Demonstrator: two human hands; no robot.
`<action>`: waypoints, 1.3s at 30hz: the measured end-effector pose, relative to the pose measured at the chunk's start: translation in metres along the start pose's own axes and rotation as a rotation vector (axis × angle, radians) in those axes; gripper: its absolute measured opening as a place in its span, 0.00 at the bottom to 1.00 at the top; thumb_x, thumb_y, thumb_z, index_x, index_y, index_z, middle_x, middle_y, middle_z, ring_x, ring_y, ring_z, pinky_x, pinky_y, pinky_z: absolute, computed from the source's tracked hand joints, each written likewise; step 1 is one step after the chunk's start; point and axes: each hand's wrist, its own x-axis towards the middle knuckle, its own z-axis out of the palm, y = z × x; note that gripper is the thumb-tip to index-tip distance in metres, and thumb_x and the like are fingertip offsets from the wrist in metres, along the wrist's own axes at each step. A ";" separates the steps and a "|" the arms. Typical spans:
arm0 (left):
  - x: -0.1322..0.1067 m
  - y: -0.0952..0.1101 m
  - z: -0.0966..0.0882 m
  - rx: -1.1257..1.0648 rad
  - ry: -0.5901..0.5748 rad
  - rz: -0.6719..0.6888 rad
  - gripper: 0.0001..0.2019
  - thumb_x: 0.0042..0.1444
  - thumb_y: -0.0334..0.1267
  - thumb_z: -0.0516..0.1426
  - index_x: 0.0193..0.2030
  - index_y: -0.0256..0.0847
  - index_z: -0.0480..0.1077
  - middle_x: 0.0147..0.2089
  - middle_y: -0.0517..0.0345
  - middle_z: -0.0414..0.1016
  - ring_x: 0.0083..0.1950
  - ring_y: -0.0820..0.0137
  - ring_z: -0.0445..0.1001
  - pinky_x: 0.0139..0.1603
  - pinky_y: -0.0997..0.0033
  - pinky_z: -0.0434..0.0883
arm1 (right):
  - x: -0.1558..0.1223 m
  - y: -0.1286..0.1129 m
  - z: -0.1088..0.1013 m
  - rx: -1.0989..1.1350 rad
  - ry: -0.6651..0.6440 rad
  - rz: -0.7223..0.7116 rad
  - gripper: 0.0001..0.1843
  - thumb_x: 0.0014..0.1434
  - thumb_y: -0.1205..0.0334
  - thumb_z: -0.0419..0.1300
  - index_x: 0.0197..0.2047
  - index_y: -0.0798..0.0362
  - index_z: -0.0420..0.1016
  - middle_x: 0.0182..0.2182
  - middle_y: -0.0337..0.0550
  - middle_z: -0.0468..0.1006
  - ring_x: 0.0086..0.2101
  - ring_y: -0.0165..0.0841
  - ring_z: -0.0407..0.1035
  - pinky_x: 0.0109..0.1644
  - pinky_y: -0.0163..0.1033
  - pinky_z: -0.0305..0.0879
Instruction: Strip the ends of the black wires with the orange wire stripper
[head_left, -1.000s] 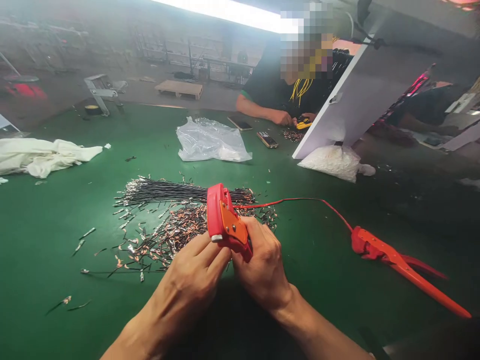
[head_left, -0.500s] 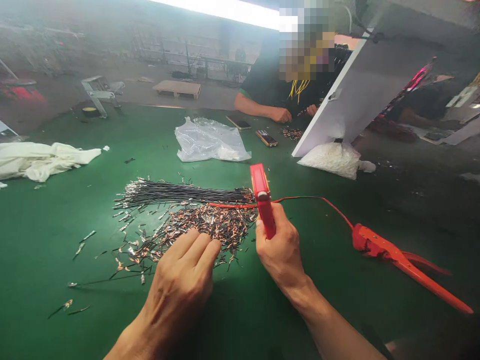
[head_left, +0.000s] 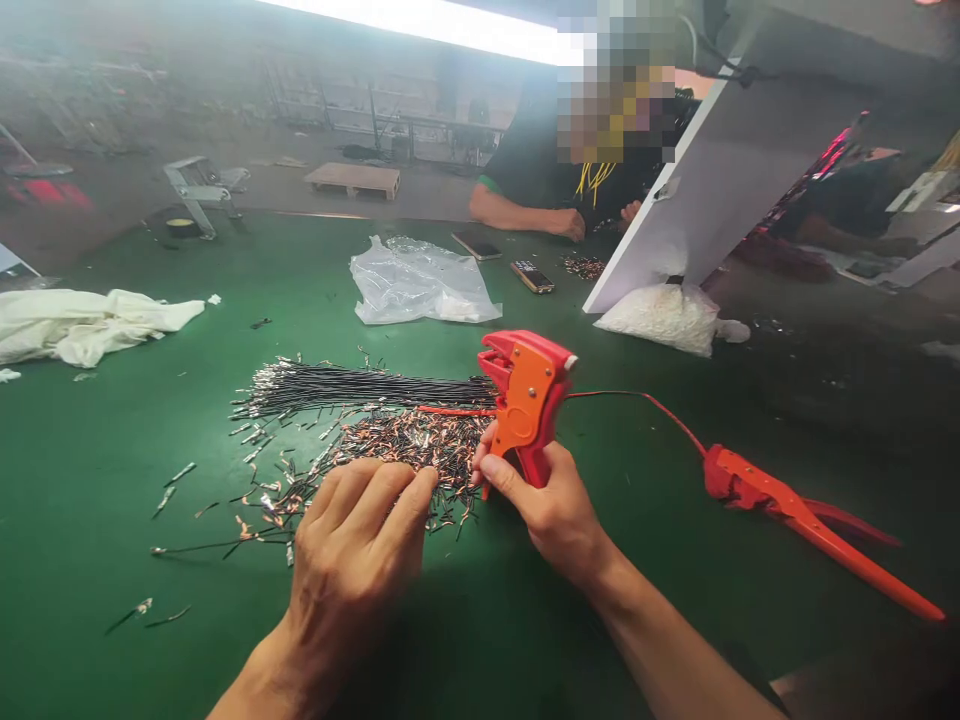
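My right hand (head_left: pixel 551 500) is wrapped round the grip of a red and orange wire stripper (head_left: pixel 525 395), held upright with its jaws to the left. To its left, my left hand (head_left: pixel 364 535) is closed, knuckles up. A black wire (head_left: pixel 225 545) with a metal terminal at its far end sticks out leftward from under that hand; the fingertips' hold on it is hidden. Just beyond lies a heap of short wire scraps (head_left: pixel 405 440) with bare copper ends. Behind the heap is a bundle of black wires (head_left: pixel 367 385) with terminals on their left ends.
A second orange hand tool (head_left: pixel 795 510) lies at the right on the green tabletop (head_left: pixel 247 650), by a thin red strip (head_left: pixel 637 394). Farther back are a clear plastic bag (head_left: pixel 420 285), a phone (head_left: pixel 532 277), a white cloth (head_left: pixel 90 320) and a white panel (head_left: pixel 675 190). A person sits opposite.
My right hand has turned the wire stripper so its orange side now shows and its jaws point left. My left hand and the black wire have shifted slightly.
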 end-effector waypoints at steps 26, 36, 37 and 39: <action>-0.002 0.004 0.002 -0.007 0.024 -0.021 0.09 0.58 0.28 0.59 0.46 0.38 0.71 0.29 0.58 0.75 0.36 0.65 0.68 0.41 0.63 0.64 | -0.015 0.002 0.016 0.515 -0.378 0.245 0.10 0.58 0.55 0.61 0.36 0.53 0.72 0.28 0.41 0.73 0.29 0.34 0.70 0.34 0.39 0.70; 0.002 0.005 -0.001 -0.016 -0.017 -0.010 0.07 0.62 0.30 0.55 0.45 0.37 0.72 0.29 0.58 0.74 0.34 0.66 0.67 0.39 0.64 0.64 | -0.016 -0.002 0.014 0.399 -0.386 0.238 0.09 0.59 0.54 0.58 0.36 0.52 0.72 0.26 0.41 0.75 0.31 0.39 0.73 0.37 0.43 0.73; 0.001 0.005 -0.002 -0.018 -0.018 -0.010 0.07 0.62 0.30 0.55 0.45 0.36 0.72 0.29 0.58 0.74 0.34 0.66 0.67 0.39 0.64 0.64 | -0.016 -0.001 0.014 0.406 -0.388 0.227 0.09 0.60 0.55 0.58 0.36 0.52 0.72 0.26 0.41 0.76 0.31 0.38 0.73 0.37 0.43 0.73; 0.001 0.005 -0.002 -0.017 -0.026 -0.015 0.07 0.62 0.30 0.56 0.45 0.36 0.72 0.28 0.57 0.73 0.35 0.66 0.67 0.39 0.64 0.63 | -0.017 -0.001 0.015 0.441 -0.391 0.205 0.08 0.61 0.58 0.58 0.38 0.52 0.73 0.26 0.40 0.76 0.30 0.37 0.73 0.38 0.43 0.72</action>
